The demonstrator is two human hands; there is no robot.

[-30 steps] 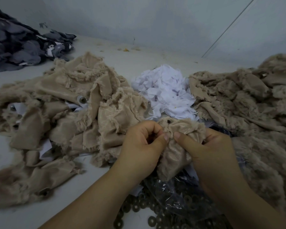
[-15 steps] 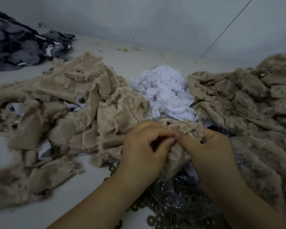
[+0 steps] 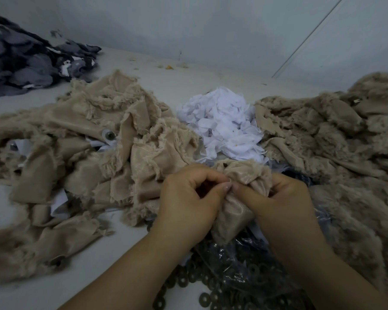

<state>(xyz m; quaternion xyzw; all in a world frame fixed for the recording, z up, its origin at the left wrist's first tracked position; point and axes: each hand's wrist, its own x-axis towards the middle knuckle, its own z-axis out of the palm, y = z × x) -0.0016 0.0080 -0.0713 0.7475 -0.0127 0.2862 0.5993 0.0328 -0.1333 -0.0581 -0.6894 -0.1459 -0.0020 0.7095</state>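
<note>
Beige fabric piece [image 3: 238,211]: plush-backed, frayed at the edges (smooth side outward), bunched and crumpled, held upright above a clear bag of dark washers.

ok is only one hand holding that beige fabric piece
No, the left hand and the right hand both pinch the beige fabric piece between them.

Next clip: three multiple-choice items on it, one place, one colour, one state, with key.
1. The white scrap heap lies: A between the left beige pile and right beige pile; B on dark rings; C inside a bag.
2. The far-left fabric pile is: A red; B dark grey; C yellow.
3. The left hand and right hand: A lie flat; B pinch the beige piece; C hang idle.
Key: A, beige piles flank it; B, its folds look grey; B, fingertips meet on the piece.
</note>
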